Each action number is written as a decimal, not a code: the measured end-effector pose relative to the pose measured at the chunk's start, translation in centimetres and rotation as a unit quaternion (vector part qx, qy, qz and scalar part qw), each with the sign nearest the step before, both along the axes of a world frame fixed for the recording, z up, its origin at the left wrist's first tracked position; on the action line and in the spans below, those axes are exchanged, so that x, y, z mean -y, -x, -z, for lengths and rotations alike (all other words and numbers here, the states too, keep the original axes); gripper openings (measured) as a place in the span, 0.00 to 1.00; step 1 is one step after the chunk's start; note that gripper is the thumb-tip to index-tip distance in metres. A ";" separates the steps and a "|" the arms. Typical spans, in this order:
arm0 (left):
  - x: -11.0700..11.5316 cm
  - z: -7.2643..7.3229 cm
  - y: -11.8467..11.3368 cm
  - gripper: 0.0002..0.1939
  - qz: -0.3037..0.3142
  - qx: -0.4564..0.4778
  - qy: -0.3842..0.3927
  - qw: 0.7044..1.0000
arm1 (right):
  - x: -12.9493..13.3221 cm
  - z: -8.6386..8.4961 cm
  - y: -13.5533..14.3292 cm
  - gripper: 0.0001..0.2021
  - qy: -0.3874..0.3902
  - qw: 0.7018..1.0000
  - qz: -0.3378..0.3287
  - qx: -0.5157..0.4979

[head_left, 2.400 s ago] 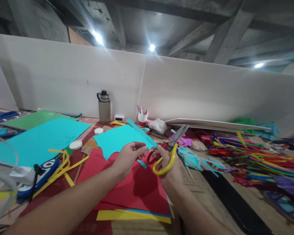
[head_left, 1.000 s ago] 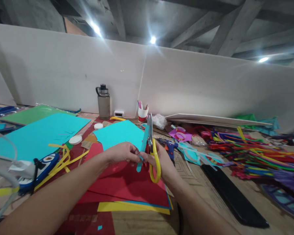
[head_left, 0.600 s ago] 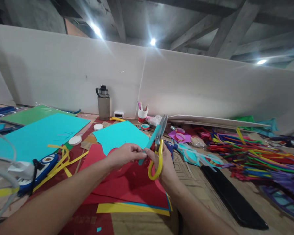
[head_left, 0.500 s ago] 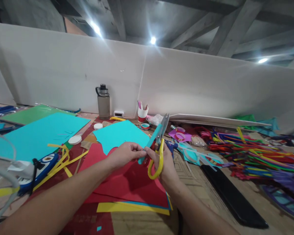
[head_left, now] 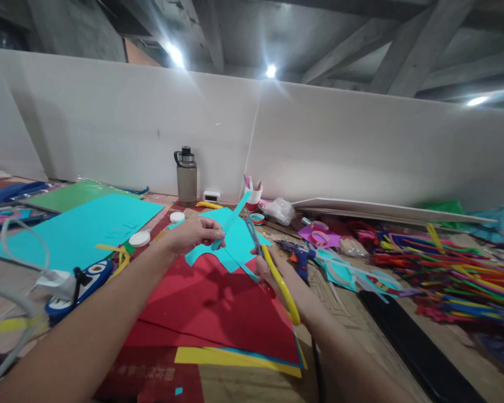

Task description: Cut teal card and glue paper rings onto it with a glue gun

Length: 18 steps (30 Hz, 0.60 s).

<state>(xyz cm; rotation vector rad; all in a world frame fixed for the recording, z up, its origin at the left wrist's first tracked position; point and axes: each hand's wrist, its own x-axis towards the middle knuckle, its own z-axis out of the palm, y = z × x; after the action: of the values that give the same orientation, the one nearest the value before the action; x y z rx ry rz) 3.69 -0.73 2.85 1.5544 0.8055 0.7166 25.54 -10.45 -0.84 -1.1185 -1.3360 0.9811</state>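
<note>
My left hand pinches a narrow turquoise paper strip that points up to the right. My right hand is closed on yellow-handled scissors, whose blades point up and to the left. A second thin turquoise strip slants from near my left fingers to my right fingertips. Beneath my hands lie a cut turquoise sheet and red sheets, with yellow paper showing at their front edge.
A large turquoise sheet and a power strip are at left. A bottle and a pen cup stand at the back. Rightward are a glue gun, a black case and colourful pipe cleaners.
My hands have moved apart, the left one up and to the left. The scissors now tilt left, away from the upright strip, and a thin strip shows between my hands. The view has shifted slightly.
</note>
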 end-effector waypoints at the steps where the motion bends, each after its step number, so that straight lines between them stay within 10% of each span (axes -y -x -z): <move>1: -0.2 0.0 0.3 0.12 -0.005 0.006 0.005 1.000 | 0.2 -0.2 -0.1 0.13 0.004 0.998 -0.033 0.044; 18: 0.3 -0.6 0.7 0.08 0.023 -0.033 0.018 0.999 | 1.0 -0.4 0.2 0.15 0.076 0.977 -0.157 0.124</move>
<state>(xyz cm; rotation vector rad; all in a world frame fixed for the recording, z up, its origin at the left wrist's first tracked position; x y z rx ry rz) 3.03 -1.03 3.47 1.5661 0.8252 0.6171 25.36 -11.41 -0.42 -1.1966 -1.7005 1.2200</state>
